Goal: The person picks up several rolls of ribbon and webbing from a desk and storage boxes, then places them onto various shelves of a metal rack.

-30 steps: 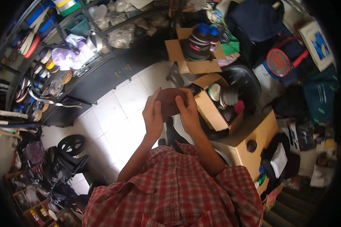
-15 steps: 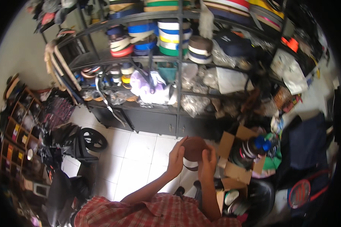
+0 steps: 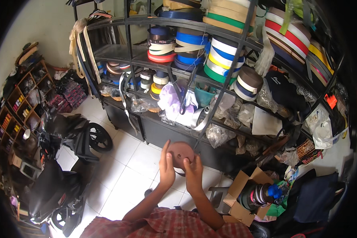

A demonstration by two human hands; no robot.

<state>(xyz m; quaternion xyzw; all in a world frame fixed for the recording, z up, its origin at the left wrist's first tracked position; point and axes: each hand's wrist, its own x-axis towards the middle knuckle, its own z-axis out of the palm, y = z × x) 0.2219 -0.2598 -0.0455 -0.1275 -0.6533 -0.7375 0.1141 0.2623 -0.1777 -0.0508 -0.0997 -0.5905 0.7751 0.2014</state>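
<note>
Glare, and plenty of it! We caught the white floor tiles (image 3: 133,182) blazing, fiercest at lower left, beside the motor scooter (image 3: 53,174), whose dark body sank into shade. We had the brown strap roll (image 3: 181,149) reasonably clear, the thread spools (image 3: 4,121) soft near the rim, shelves (image 3: 121,52) bowed, corners black.

At twelve o'clock a black shelf (image 3: 117,52) carries ribbon rolls (image 3: 223,59) and plastic bags (image 3: 219,136); at eight a motorbike (image 3: 49,184) stands on the floor (image 3: 122,183).
</note>
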